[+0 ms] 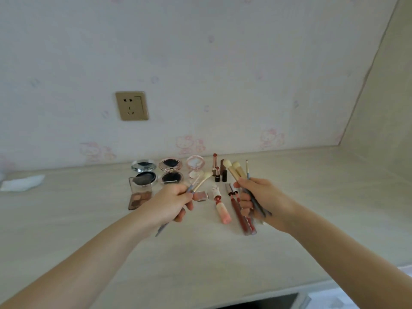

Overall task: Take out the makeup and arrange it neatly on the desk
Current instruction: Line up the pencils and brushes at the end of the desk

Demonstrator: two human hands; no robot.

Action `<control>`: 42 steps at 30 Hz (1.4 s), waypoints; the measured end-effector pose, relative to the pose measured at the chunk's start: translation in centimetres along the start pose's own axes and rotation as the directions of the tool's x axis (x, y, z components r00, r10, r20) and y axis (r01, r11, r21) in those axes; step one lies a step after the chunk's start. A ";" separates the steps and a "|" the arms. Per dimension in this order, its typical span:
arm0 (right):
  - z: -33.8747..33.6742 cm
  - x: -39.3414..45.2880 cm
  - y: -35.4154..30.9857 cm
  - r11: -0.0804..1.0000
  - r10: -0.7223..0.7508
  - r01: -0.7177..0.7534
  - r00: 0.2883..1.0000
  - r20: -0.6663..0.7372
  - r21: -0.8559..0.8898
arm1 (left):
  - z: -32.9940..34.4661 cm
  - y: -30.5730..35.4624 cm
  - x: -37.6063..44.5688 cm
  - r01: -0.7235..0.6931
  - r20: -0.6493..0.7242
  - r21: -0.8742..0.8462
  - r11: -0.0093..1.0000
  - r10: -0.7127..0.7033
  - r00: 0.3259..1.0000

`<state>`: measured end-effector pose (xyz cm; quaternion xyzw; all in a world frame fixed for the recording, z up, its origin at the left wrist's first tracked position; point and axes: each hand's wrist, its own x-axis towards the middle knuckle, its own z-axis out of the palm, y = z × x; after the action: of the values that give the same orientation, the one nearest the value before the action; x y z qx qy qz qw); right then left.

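Observation:
My left hand [169, 202] grips two makeup brushes [201, 181], their pale heads pointing up and right, handles sticking out below the wrist. My right hand [260, 199] holds a bundle of several brushes [234, 168] upright, heads up. Both hands hover above the desk [223, 253]. On it lie a silver open compact [144, 171], a pink open compact [170, 172], a small pink round compact [195, 164], a brown eyeshadow palette [140, 196], standing lipsticks [217, 168], a pink tube [221, 208] and red lip glosses [242, 217].
A wall with cartoon wallpaper and a gold socket [132, 105] stands right behind the makeup. White paper [22, 183] lies at the desk's far left. A side wall closes the right. A dark opening [263, 303] shows below the desk's front edge.

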<state>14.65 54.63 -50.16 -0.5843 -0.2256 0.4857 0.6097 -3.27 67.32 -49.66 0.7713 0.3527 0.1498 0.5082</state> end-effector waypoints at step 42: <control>8.9 -2.2 4.4 0.916 0.367 -0.372 0.928 0.058 0.153 | -4.7 -9.9 -1.3 -0.370 0.081 0.752 0.545 0.480 0.873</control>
<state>4.77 56.47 -51.72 -0.5584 -0.0798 0.6169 0.5489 -10.84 71.88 -56.26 0.9601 0.2177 0.1614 0.0686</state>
